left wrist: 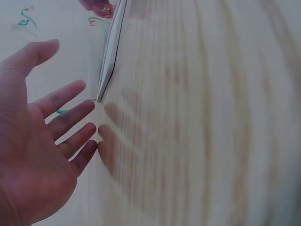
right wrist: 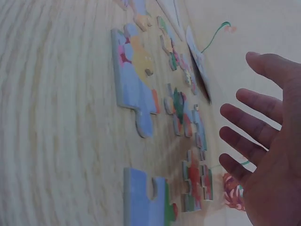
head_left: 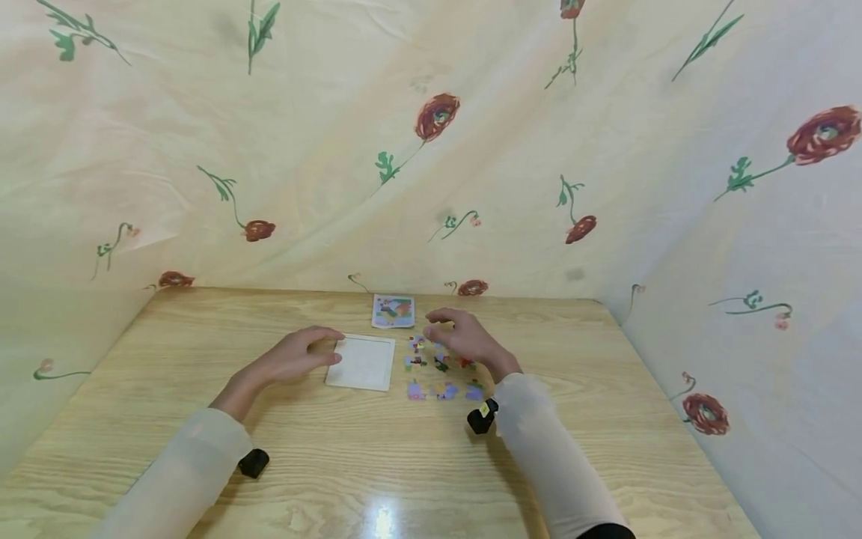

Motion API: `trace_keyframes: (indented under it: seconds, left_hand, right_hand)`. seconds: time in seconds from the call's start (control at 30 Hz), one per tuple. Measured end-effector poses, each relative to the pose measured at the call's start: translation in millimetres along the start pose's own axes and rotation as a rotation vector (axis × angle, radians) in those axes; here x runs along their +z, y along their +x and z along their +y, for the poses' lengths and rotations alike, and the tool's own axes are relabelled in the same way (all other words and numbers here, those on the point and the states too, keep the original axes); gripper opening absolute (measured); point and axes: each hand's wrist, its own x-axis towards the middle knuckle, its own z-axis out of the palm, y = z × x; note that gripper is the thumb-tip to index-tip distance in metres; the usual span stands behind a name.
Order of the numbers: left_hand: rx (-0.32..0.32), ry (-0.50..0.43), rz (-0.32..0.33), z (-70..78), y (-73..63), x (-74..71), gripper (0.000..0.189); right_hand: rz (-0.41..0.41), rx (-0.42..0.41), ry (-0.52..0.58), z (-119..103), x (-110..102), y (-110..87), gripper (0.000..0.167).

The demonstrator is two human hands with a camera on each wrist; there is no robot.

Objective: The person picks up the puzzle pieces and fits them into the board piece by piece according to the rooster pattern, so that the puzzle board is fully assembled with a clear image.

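Note:
A flat white puzzle tray (head_left: 361, 364) with a raised rim lies on the wooden table. At its left edge is my left hand (head_left: 304, 353), thumb and fingers spread; the left wrist view shows the bare palm and the tray (left wrist: 110, 52) edge-on beyond the fingertips. Several loose jigsaw puzzle pieces (head_left: 441, 364) lie in rough rows right of the tray. Over their far rows hovers my right hand (head_left: 465, 337), with nothing in it and its fingers relaxed. Close by in the right wrist view lies a blue and yellow puzzle piece (right wrist: 134, 75).
Behind the tray and pieces lies a small square picture card (head_left: 393, 311). The wooden table (head_left: 323, 464) meets a flower-patterned cloth (head_left: 323, 187) at its back and sides. A black wrist device (head_left: 253, 463) sits under the left sleeve, another (head_left: 482, 416) at the right wrist.

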Motion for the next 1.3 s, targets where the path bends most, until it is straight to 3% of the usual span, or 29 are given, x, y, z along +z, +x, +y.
trace_keyframes:
  seconds: [0.27,0.6,0.87,1.3]
  left_hand:
    - [0.01,0.008,0.02,-9.2,2.6,1.9,0.053]
    - [0.082,0.043,0.031,-15.0,2.3,3.3,0.044]
    - [0.086,0.05,0.049,-13.9,1.6,6.5,0.046]
    - [0.056,0.058,0.066,-11.6,3.6,13.4,0.046]
  right_hand:
    - [0.005,0.014,0.014,8,10,4.6,0.043]
    - [0.028,-0.024,-0.078,13,17,12.8,0.03]
    - [0.055,-0.022,-0.122,14,22,15.9,0.019]
    - [0.098,-0.01,-0.119,15,25,13.9,0.017]
